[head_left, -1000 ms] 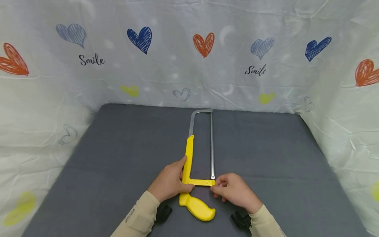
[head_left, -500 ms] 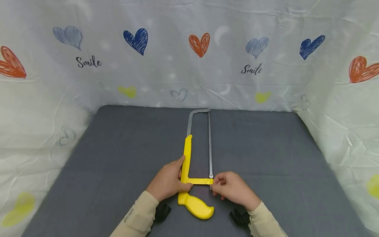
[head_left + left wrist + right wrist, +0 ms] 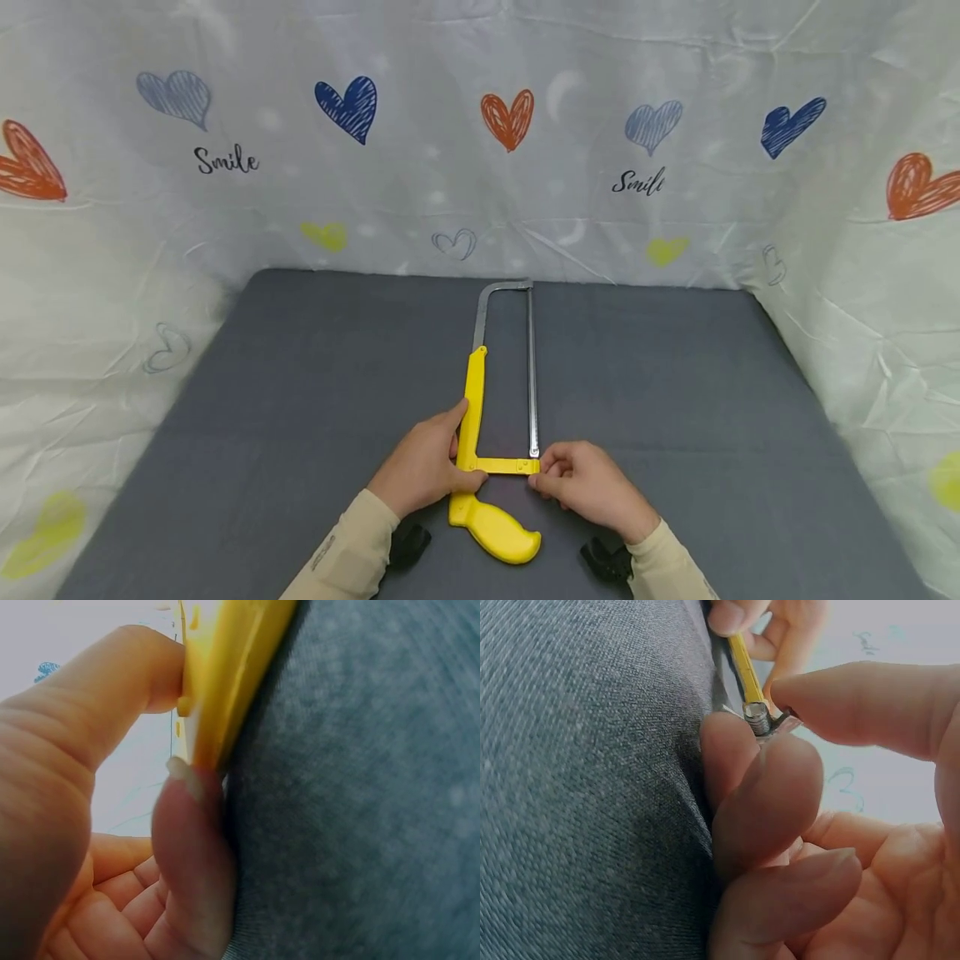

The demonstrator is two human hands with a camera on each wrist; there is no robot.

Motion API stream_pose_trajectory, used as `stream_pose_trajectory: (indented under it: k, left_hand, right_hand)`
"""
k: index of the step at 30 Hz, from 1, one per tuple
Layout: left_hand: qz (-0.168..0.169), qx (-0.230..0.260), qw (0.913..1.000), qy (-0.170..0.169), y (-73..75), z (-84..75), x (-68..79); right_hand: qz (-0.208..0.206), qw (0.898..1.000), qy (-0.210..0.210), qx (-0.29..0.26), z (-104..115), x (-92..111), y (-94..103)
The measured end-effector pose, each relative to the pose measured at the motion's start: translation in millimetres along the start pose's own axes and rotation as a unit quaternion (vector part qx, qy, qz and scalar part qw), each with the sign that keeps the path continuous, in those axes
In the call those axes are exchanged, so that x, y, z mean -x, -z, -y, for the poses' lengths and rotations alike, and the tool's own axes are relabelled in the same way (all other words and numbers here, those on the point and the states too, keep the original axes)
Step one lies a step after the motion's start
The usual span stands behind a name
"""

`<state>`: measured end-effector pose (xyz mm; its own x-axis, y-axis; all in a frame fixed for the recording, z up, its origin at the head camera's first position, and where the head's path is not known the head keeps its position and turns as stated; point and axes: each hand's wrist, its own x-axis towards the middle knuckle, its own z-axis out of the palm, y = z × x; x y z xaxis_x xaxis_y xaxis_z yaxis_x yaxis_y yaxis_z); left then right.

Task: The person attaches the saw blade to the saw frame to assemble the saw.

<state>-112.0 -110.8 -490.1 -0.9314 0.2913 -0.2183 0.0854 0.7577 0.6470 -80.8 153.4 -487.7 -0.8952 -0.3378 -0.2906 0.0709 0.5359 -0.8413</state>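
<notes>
**Hacksaw: both hands at the frame corner**

Right hand (image 3: 585, 487) fingers (image 3: 761, 787) pinch the wing nut (image 3: 763, 718) at the blade's near end. Left hand (image 3: 423, 465) curls round the yellow hacksaw (image 3: 480, 442), which lies flat on the grey tabletop (image 3: 675, 400). Risk: nut slipping from the pinch, or the blade (image 3: 532, 367) springing loose if tension drops.

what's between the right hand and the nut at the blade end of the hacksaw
Nothing visible. The right hand already pinches the nut between thumb and fingers, while the left hand holds the yellow hacksaw frame flat on the grey table.
</notes>
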Motion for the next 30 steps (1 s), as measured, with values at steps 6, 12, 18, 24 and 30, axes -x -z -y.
stream_pose_trajectory:
  k: [6,12,18,24,30]
  left_hand:
    - [0.000,0.003,1.0000,0.007,-0.8,2.5,3.7]
    - [0.002,0.007,1.0000,0.004,-0.5,1.1,2.6]
    - [0.003,0.008,1.0000,0.005,-2.5,0.0,1.6]
    - [0.002,0.003,1.0000,0.000,-2.9,-0.7,1.5]
    - [0.002,0.002,1.0000,-0.001,-0.7,-0.6,1.9]
  right_hand:
    - [0.019,1.000,0.007,-0.013,-1.5,-0.1,-1.5]
    - [0.022,0.999,0.007,-0.026,-3.2,-0.9,-0.9]
    - [0.015,1.000,0.009,-0.014,-3.4,-0.7,-0.5]
    - [0.009,1.000,0.017,0.017,-3.8,0.3,-1.0]
    - [0.004,0.999,0.020,0.031,-2.7,-0.6,-1.8]
